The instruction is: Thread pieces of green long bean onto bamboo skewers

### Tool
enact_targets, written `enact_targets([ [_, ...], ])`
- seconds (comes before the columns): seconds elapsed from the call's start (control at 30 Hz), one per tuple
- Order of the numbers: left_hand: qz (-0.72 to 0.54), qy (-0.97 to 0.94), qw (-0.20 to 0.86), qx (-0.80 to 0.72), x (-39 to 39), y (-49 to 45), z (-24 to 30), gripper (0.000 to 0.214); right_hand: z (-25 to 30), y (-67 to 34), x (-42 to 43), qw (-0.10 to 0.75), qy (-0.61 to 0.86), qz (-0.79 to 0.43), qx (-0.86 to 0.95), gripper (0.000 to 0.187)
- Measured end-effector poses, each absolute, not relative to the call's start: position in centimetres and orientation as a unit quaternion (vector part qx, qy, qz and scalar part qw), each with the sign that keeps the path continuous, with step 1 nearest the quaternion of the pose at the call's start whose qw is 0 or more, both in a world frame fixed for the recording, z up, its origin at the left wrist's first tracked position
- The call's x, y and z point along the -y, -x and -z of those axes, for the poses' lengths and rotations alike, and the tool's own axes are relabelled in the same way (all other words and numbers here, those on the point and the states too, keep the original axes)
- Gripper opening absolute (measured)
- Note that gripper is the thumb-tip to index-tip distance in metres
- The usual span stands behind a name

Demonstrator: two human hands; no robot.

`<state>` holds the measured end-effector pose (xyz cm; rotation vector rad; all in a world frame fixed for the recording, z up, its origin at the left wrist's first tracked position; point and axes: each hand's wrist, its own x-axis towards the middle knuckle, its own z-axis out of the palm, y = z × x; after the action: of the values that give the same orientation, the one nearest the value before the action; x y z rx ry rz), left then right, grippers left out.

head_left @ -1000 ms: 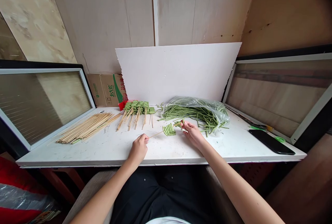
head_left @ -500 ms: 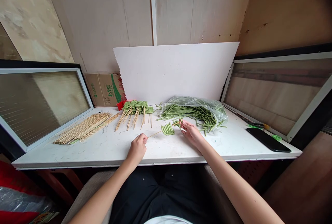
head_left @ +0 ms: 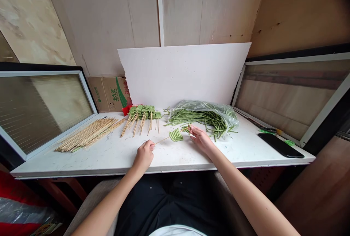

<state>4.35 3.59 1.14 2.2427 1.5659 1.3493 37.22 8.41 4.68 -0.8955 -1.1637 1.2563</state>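
My left hand (head_left: 144,155) is closed in a pinch on the bare end of a bamboo skewer (head_left: 162,140), low over the table's front half. A block of green bean (head_left: 175,135), lined up in short parallel lengths, is threaded on that skewer. At the skewer's far end, my right hand (head_left: 201,137) has its fingers pinched round a loose length of green bean (head_left: 186,128); the fingers partly hide the tip. Behind my right hand, a clear plastic bag (head_left: 203,105) lies open with many long green beans (head_left: 198,116) spilling from it.
Finished bean skewers (head_left: 140,112) are stacked at the back, sticks facing me. Loose bamboo skewers (head_left: 89,134) lie in a pile on the left of the white table (head_left: 109,161). A black phone (head_left: 280,144) and scissors (head_left: 269,130) are at right. A cardboard box (head_left: 106,93) stands behind.
The whole view has shifted slightly. Both hands keep their hold on the skewer and the bean, with hardly any movement.
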Motion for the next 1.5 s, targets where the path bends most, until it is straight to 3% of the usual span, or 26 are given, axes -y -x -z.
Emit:
enact_targets([
  [0.67,-0.440,-0.730,0.050,-0.521,-3.66,-4.29,-1.05,0.025,-4.59,-37.29,-8.79,0.562,0.395,-0.506,0.522,0.039],
  [1.5,-0.437,-0.732,0.047,-0.520,-3.70,-4.25,-0.94,0.025,-4.85,-37.07,-8.43,0.593,0.345,-0.581,0.438,0.030],
])
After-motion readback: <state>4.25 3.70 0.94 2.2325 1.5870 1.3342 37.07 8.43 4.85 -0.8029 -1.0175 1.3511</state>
